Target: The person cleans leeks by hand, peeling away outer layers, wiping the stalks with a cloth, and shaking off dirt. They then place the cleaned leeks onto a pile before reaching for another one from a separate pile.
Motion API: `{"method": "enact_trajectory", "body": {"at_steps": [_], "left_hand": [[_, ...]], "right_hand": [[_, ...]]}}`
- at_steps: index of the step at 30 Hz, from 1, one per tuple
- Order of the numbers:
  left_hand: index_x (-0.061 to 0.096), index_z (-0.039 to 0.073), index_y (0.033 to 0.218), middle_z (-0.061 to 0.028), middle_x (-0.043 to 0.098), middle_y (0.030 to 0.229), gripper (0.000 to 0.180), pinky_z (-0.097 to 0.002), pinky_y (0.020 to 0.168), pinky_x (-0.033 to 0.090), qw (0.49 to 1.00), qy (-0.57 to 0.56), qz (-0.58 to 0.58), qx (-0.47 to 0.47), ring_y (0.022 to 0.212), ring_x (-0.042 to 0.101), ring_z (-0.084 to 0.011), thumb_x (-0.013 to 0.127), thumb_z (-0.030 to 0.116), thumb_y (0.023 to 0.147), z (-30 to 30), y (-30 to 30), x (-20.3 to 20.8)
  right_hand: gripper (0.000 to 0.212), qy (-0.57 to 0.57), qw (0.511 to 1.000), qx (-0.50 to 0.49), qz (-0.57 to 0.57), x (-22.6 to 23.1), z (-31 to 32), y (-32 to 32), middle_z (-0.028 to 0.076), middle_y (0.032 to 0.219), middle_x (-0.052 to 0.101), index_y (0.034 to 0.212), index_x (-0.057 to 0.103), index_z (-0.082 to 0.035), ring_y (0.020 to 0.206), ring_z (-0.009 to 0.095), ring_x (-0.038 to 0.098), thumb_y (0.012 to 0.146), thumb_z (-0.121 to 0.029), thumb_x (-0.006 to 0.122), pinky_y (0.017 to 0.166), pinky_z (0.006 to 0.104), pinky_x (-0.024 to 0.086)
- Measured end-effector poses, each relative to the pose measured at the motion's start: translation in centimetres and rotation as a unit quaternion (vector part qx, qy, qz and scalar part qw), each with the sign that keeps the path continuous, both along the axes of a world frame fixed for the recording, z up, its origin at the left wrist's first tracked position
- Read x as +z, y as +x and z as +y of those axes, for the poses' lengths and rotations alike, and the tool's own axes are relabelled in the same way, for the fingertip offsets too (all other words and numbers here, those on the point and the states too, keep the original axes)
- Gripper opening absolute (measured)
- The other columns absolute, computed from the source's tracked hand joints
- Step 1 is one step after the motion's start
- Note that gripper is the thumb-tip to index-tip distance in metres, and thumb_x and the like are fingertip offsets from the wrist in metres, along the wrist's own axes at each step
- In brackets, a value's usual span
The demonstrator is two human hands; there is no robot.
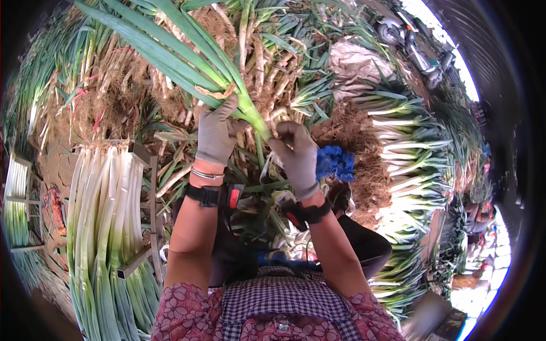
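My left hand, in a thin grey glove, grips a leek where its stalk splits into leaves. The long green leaves fan out to the upper left, and a dry brown leaf scrap clings near my fingertips. My right hand, gloved alike, has its thumb and fingers bent together at the lower end of the same stalk. What exactly its fingertips pinch is partly hidden. Beyond both hands lies a heap of untrimmed leeks with brown roots and soil.
To my left, peeled leeks lie stacked in a metal rack. A long row of leeks with soil-covered roots runs down my right. A blue crumpled item sits beside my right hand. Farther off are a pale sack and a parked two-wheeler.
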State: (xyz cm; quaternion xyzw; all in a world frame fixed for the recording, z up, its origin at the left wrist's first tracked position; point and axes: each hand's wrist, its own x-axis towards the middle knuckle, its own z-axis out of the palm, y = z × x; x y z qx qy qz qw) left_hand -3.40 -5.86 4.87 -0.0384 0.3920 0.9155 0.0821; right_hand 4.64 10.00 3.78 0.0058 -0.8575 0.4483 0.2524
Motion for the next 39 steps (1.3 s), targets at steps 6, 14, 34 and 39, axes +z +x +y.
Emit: {"method": "enact_trajectory", "body": {"at_steps": [6, 14, 34, 39], "left_hand": [[0.059, 0.005, 0.109, -0.0024, 0.063, 0.087, 0.021, -0.0292, 0.057, 0.055, 0.998, 0.053, 0.019, -0.002, 0.074, 0.065, -0.0158, 0.062, 0.016, 0.091, 1.2, -0.2, 0.0], [0.06, 0.002, 0.105, -0.0063, 0.066, 0.091, 0.017, -0.0269, 0.061, 0.054, 0.997, 0.064, -0.024, 0.032, 0.079, 0.065, -0.0114, 0.06, 0.012, 0.092, -0.7, -1.3, 0.0], [0.057, -0.003, 0.115, -0.0154, 0.063, 0.104, 0.025, -0.0341, 0.082, 0.053, 0.999, 0.011, 0.026, 0.023, 0.092, 0.065, -0.0255, 0.054, 0.011, 0.095, -0.3, -0.8, -0.7], [0.062, 0.002, 0.113, -0.0158, 0.065, 0.099, 0.043, -0.0371, 0.086, 0.047, 0.781, -0.521, 0.291, 0.184, 0.097, 0.06, -0.0329, 0.068, -0.001, 0.071, 0.1, 0.6, -3.4]], "right_hand": [[0.019, -0.378, 0.92, 0.079, -0.066, 0.6, 0.7, -1.9, 0.007, 0.091, 0.062, 0.09, 0.058, -0.006, 0.08, 0.021, 0.062, 0.085, -0.02, 0.069, 0.07, 0.0325, 0.049], [0.014, -0.426, 0.892, -0.109, -0.104, 0.5, 10.3, 7.4, -0.004, 0.067, 0.055, 0.094, 0.063, -0.006, 0.054, 0.004, 0.045, 0.09, -0.019, 0.062, 0.049, 0.0174, 0.037], [0.027, -0.185, 0.98, 0.043, -0.053, 2.5, 2.6, 1.3, 0.004, 0.076, 0.059, 0.097, 0.058, -0.003, 0.06, 0.016, 0.055, 0.087, -0.026, 0.067, 0.056, 0.0273, 0.045], [0.017, 0.132, 0.988, -0.06, 0.047, 1.7, -4.0, -3.1, 0.014, 0.089, 0.065, 0.093, 0.063, -0.006, 0.08, 0.032, 0.062, 0.08, -0.013, 0.071, 0.071, 0.0351, 0.05]]}}
